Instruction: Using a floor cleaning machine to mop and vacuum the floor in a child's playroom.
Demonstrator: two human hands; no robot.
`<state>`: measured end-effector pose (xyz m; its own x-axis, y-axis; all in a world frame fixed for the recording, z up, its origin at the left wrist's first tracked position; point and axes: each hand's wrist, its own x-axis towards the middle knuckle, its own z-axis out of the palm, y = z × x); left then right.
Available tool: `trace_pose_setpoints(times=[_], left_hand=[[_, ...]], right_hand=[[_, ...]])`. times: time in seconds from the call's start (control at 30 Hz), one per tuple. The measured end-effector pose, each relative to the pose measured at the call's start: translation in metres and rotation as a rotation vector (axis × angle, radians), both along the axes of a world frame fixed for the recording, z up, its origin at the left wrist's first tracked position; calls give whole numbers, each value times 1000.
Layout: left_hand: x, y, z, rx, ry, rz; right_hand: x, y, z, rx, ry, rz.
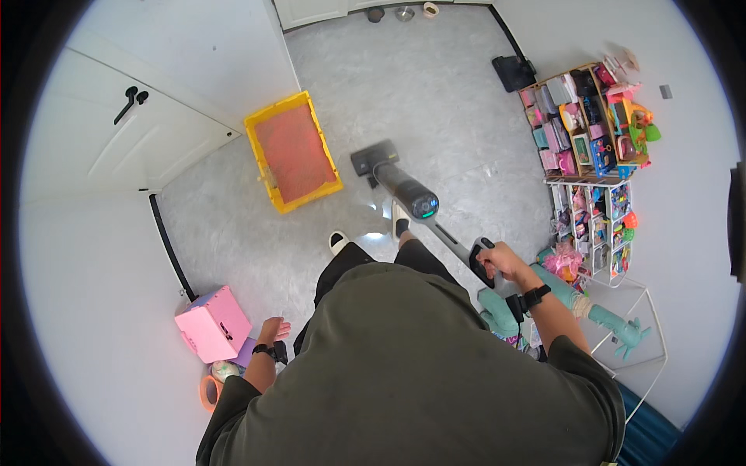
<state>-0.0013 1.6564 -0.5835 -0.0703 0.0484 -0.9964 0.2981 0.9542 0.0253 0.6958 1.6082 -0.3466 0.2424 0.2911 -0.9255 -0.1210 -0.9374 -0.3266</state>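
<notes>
My right hand (502, 262) grips the looped handle of a grey cordless floor washer (408, 189), with fingers wrapped round the grip. The machine slants away to the upper left, a lit round display on its body. Its dark floor head (374, 157), slightly blurred, rests on the grey floor (419, 87) just right of a yellow tray (319, 200) filled with reddish sand. At my left side, my left hand (280, 330) hangs loose with nothing in it, near a pink case (213, 326). Both wrists wear black bands with small devices.
Crowded toy shelves (577, 128) and a white rack (594, 227) line the right wall. A turquoise plush toy (618, 329) and a white frame (664, 332) stand by my right arm. Bowls (404, 13) sit far ahead; a white door (140, 134) is at left.
</notes>
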Motion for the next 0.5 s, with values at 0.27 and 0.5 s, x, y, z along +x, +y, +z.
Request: trace_pose_setpoints(times=[0.27, 0.5], left_hand=[[14, 28, -5, 146, -126, -7], [41, 9, 54, 305, -81, -51]], right_hand=[[-30, 4, -20, 111, -91, -65], [-26, 121, -151, 346, -163, -13]])
